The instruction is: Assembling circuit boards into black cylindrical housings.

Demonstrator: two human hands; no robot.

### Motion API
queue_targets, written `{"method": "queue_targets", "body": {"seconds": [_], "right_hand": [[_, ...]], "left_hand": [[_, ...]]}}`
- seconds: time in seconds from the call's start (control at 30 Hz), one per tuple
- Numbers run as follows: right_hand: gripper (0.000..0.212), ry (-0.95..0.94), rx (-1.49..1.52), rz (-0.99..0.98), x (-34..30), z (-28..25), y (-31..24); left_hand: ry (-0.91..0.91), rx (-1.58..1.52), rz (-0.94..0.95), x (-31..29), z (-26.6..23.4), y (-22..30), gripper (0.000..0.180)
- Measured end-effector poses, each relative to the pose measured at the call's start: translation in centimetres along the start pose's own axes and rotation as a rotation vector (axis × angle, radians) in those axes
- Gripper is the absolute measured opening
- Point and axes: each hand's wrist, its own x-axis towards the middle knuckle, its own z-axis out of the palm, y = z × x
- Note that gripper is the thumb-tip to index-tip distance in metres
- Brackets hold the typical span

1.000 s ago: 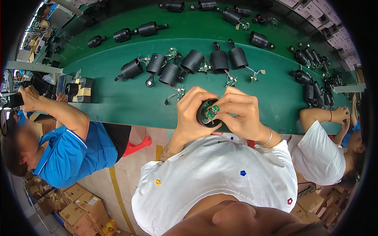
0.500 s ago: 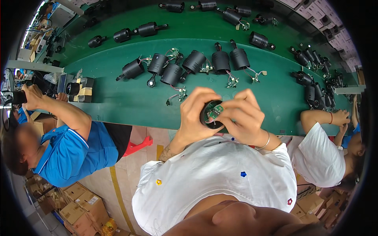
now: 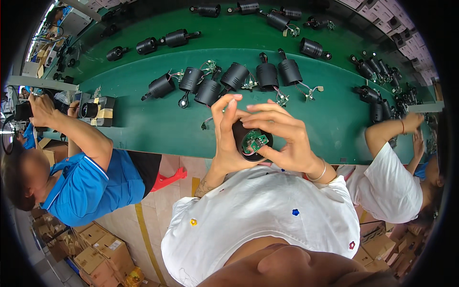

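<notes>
A black cylindrical housing (image 3: pixel 240 129) is held at the bench's near edge, its open end facing up. Inside its mouth sits a small green circuit board (image 3: pixel 255 141), tilted, with a bit of wire beside it. My left hand (image 3: pixel 224 143) wraps the housing's left side, index finger raised past the far rim. My right hand (image 3: pixel 290 138) curves around the right side; its fingers reach over the far rim and its thumb presses by the board's edge. The housing's lower part is hidden by my hands. Beyond them lie several similar black housings (image 3: pixel 234 75) with boards on wires.
The green bench (image 3: pixel 158 129) bears more black housings (image 3: pixel 177 38) on its far strip and a cluster of parts (image 3: pixel 377 112) at right. A co-worker in blue (image 3: pixel 95 186) works at left, another in white (image 3: pixel 392 191) at right. Cardboard boxes (image 3: pixel 107 248) stand behind.
My right fingers have left their pinch on the circuit board and spread over the housing's far rim. The board now sits more openly in the mouth. My left index finger has risen.
</notes>
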Motion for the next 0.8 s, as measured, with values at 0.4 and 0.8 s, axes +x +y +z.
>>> {"method": "queue_targets", "body": {"seconds": [0.4, 0.8], "right_hand": [[0.037, 0.148, 0.374, 0.052, 0.3, 0.5, 0.5], [0.017, 0.236, 0.218, -0.017, 0.2, 0.1, 1.6]], "left_hand": [[-0.052, 0.027, -0.051, -0.2, -0.1, 0.6, 0.11], [-0.052, 0.139, -0.042, 0.1, 0.4, 0.6, 0.107]]}}
